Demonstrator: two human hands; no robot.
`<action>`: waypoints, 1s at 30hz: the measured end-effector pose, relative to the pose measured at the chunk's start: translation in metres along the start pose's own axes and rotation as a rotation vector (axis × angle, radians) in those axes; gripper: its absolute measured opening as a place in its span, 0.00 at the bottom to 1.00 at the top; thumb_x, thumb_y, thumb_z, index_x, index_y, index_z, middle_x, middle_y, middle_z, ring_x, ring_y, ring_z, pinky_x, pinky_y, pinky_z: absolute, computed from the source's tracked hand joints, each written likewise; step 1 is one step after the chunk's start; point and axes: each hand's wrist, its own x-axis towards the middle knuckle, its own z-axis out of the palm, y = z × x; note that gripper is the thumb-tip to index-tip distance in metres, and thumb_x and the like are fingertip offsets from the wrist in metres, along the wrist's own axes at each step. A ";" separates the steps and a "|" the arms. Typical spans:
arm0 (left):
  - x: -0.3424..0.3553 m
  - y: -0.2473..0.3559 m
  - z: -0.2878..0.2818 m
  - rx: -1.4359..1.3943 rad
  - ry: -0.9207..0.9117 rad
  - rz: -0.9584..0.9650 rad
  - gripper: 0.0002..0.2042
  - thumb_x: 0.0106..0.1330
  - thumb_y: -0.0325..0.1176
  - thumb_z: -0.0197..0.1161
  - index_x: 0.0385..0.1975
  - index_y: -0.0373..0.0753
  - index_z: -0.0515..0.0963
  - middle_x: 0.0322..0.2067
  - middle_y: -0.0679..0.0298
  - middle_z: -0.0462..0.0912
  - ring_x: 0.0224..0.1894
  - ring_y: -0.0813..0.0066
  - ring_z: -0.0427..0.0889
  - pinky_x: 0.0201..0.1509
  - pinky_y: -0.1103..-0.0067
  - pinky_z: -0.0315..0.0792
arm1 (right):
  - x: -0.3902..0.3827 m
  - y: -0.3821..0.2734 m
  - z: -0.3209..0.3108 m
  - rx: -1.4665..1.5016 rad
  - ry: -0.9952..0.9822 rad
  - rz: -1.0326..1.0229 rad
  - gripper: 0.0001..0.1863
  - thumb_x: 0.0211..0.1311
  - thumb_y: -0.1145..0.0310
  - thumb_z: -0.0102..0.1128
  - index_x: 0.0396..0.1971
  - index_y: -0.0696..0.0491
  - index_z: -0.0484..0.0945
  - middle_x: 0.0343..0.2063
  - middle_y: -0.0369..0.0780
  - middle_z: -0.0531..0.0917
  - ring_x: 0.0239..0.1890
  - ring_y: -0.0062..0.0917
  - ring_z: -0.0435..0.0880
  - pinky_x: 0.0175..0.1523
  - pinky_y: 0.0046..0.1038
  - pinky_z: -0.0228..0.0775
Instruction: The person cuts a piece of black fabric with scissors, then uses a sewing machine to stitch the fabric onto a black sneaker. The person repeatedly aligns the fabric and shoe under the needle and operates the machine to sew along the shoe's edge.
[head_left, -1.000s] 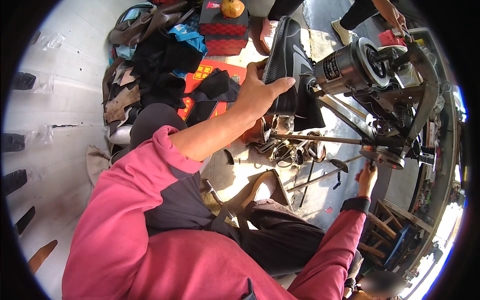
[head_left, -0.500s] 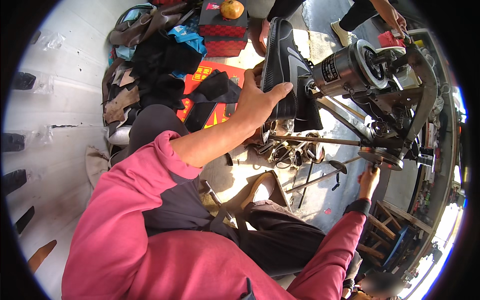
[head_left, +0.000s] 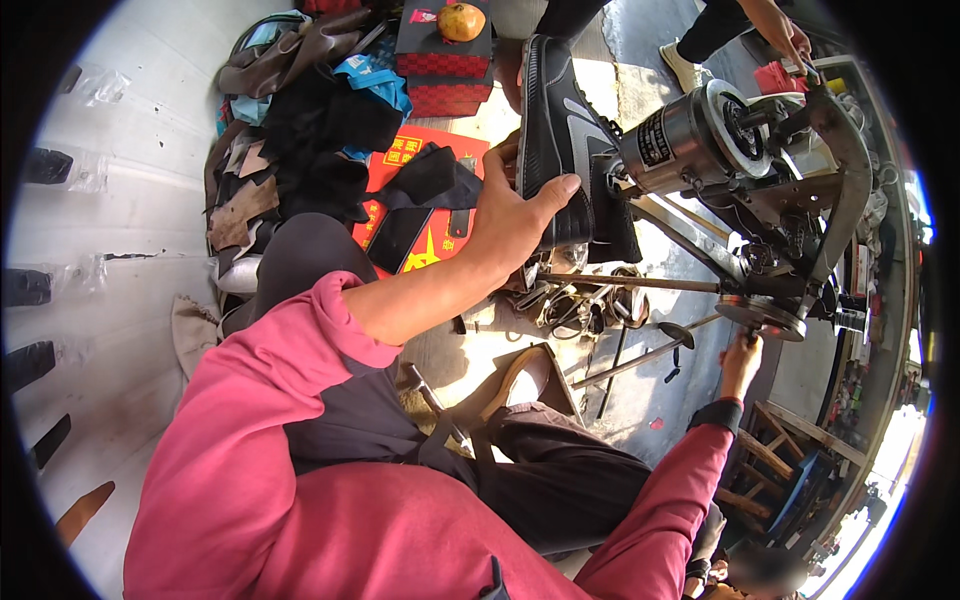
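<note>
A black sneaker with grey trim [head_left: 562, 125] is held by my left hand [head_left: 512, 215], its fingers behind the sole and the thumb across the upper. The sneaker's open side meets the narrow end of a metal shoe-stitching machine [head_left: 665, 145]; the exact point of contact is hard to make out. Low on the machine is a round handwheel [head_left: 762, 316]. My right hand [head_left: 738, 365] is closed at its underside, apparently on a handle that my fingers mostly hide.
Leather scraps [head_left: 240, 210] and dark cloth lie in a heap at left. Behind them, a yellowish round fruit [head_left: 461, 22] sits on stacked boxes [head_left: 445, 95]. A red sheet [head_left: 420, 150] lies under black pieces. Another person's hand [head_left: 785, 35] is at the machine's far side.
My left hand and the sneaker have shifted slightly left, and the sneaker has turned a little more upright. The right hand stays at the handwheel with hardly any shift.
</note>
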 end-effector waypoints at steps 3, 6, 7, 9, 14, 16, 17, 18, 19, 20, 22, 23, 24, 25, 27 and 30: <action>0.001 -0.003 0.000 -0.004 0.000 0.013 0.42 0.63 0.49 0.78 0.64 0.30 0.60 0.53 0.55 0.76 0.55 0.71 0.78 0.60 0.75 0.74 | -0.033 -0.021 0.023 0.130 -0.374 -0.070 0.18 0.78 0.54 0.58 0.40 0.57 0.77 0.19 0.37 0.80 0.16 0.20 0.79 0.23 0.27 0.71; -0.001 -0.007 0.000 0.000 0.002 0.012 0.42 0.64 0.50 0.78 0.64 0.30 0.60 0.52 0.55 0.76 0.54 0.72 0.78 0.60 0.75 0.74 | -0.047 -0.047 -0.009 0.283 -0.366 -0.349 0.17 0.79 0.56 0.59 0.36 0.55 0.77 0.16 0.33 0.75 0.16 0.17 0.76 0.23 0.22 0.67; -0.001 -0.008 0.000 -0.030 -0.003 0.028 0.42 0.64 0.50 0.78 0.64 0.30 0.60 0.52 0.55 0.75 0.54 0.72 0.78 0.59 0.76 0.74 | -0.042 -0.050 -0.029 0.331 -0.244 -0.402 0.14 0.79 0.58 0.60 0.36 0.54 0.78 0.15 0.31 0.73 0.16 0.16 0.73 0.23 0.22 0.64; -0.003 -0.008 0.000 0.003 -0.004 0.009 0.42 0.64 0.50 0.78 0.64 0.30 0.60 0.52 0.55 0.75 0.54 0.72 0.78 0.59 0.76 0.74 | -0.019 -0.043 -0.056 0.368 0.029 -0.295 0.11 0.79 0.61 0.59 0.38 0.53 0.79 0.18 0.31 0.72 0.17 0.14 0.69 0.23 0.22 0.61; -0.004 -0.005 0.000 -0.023 -0.004 0.013 0.42 0.64 0.50 0.78 0.64 0.30 0.59 0.52 0.55 0.75 0.54 0.72 0.78 0.59 0.76 0.74 | 0.024 0.012 -0.022 0.035 0.229 -0.169 0.13 0.77 0.58 0.60 0.45 0.55 0.77 0.23 0.37 0.78 0.21 0.22 0.76 0.25 0.26 0.71; -0.004 -0.004 0.001 -0.022 -0.002 0.035 0.42 0.64 0.49 0.78 0.65 0.30 0.59 0.53 0.55 0.75 0.54 0.72 0.78 0.59 0.76 0.74 | 0.004 0.014 0.011 0.086 -0.099 0.033 0.16 0.78 0.54 0.58 0.43 0.54 0.77 0.24 0.39 0.82 0.14 0.23 0.78 0.20 0.27 0.71; -0.004 -0.004 0.001 -0.023 -0.007 0.038 0.42 0.64 0.49 0.78 0.65 0.30 0.59 0.53 0.55 0.75 0.54 0.72 0.78 0.59 0.76 0.74 | -0.008 0.005 0.022 0.049 -0.276 0.006 0.17 0.78 0.54 0.59 0.43 0.55 0.77 0.21 0.37 0.81 0.13 0.22 0.78 0.19 0.26 0.70; -0.004 -0.004 0.001 -0.024 -0.011 0.039 0.42 0.65 0.49 0.78 0.65 0.30 0.59 0.53 0.55 0.75 0.54 0.72 0.78 0.59 0.76 0.74 | -0.024 -0.006 0.027 0.153 -0.395 -0.004 0.18 0.78 0.54 0.59 0.41 0.57 0.77 0.18 0.36 0.80 0.14 0.21 0.77 0.20 0.25 0.70; -0.003 -0.005 0.001 -0.041 -0.018 0.047 0.42 0.65 0.49 0.78 0.65 0.30 0.58 0.53 0.56 0.75 0.54 0.72 0.78 0.59 0.76 0.74 | -0.035 -0.020 0.024 0.142 -0.425 -0.077 0.17 0.78 0.56 0.59 0.40 0.56 0.77 0.18 0.36 0.79 0.14 0.20 0.78 0.21 0.25 0.70; -0.003 -0.005 0.001 -0.039 -0.023 0.030 0.42 0.65 0.47 0.77 0.66 0.29 0.58 0.56 0.53 0.74 0.57 0.69 0.76 0.62 0.74 0.72 | -0.044 -0.035 0.016 0.167 -0.488 -0.154 0.16 0.78 0.57 0.59 0.39 0.56 0.77 0.17 0.36 0.79 0.15 0.19 0.78 0.21 0.24 0.70; -0.004 -0.006 0.000 -0.086 -0.041 0.032 0.42 0.65 0.44 0.76 0.68 0.28 0.57 0.61 0.49 0.70 0.64 0.64 0.73 0.69 0.69 0.69 | -0.051 -0.054 -0.015 0.292 -0.339 -0.335 0.14 0.78 0.60 0.59 0.37 0.55 0.77 0.17 0.34 0.77 0.17 0.17 0.76 0.24 0.22 0.69; -0.004 -0.007 0.000 -0.060 -0.032 0.009 0.42 0.65 0.46 0.77 0.67 0.29 0.57 0.58 0.51 0.72 0.61 0.67 0.75 0.66 0.72 0.71 | -0.047 -0.059 -0.033 0.318 -0.184 -0.303 0.13 0.78 0.61 0.60 0.37 0.55 0.77 0.18 0.33 0.75 0.17 0.16 0.74 0.24 0.21 0.68; -0.004 -0.008 0.000 -0.053 -0.027 0.011 0.42 0.65 0.47 0.77 0.66 0.30 0.58 0.56 0.53 0.74 0.58 0.70 0.76 0.63 0.74 0.73 | -0.038 -0.059 -0.049 0.372 -0.089 -0.354 0.12 0.78 0.62 0.60 0.37 0.55 0.78 0.19 0.31 0.74 0.18 0.15 0.72 0.25 0.20 0.67; -0.003 -0.009 0.000 -0.050 -0.023 0.017 0.42 0.65 0.49 0.78 0.65 0.30 0.58 0.53 0.55 0.76 0.55 0.73 0.78 0.60 0.76 0.75 | -0.028 -0.052 -0.056 0.358 0.051 -0.290 0.11 0.78 0.62 0.60 0.39 0.54 0.78 0.20 0.31 0.73 0.19 0.15 0.71 0.25 0.20 0.66; -0.002 -0.010 -0.001 -0.038 -0.030 0.033 0.42 0.64 0.49 0.78 0.65 0.31 0.58 0.53 0.55 0.76 0.55 0.73 0.78 0.60 0.76 0.75 | 0.001 -0.031 -0.066 0.217 0.196 -0.259 0.10 0.77 0.62 0.60 0.43 0.54 0.80 0.23 0.31 0.71 0.20 0.15 0.70 0.26 0.21 0.65; -0.001 -0.011 -0.002 -0.010 -0.022 0.061 0.43 0.64 0.50 0.78 0.66 0.31 0.58 0.53 0.55 0.76 0.55 0.72 0.78 0.60 0.76 0.75 | 0.028 0.014 -0.035 -0.031 0.297 -0.199 0.17 0.78 0.54 0.56 0.49 0.55 0.78 0.28 0.45 0.83 0.21 0.26 0.80 0.27 0.32 0.72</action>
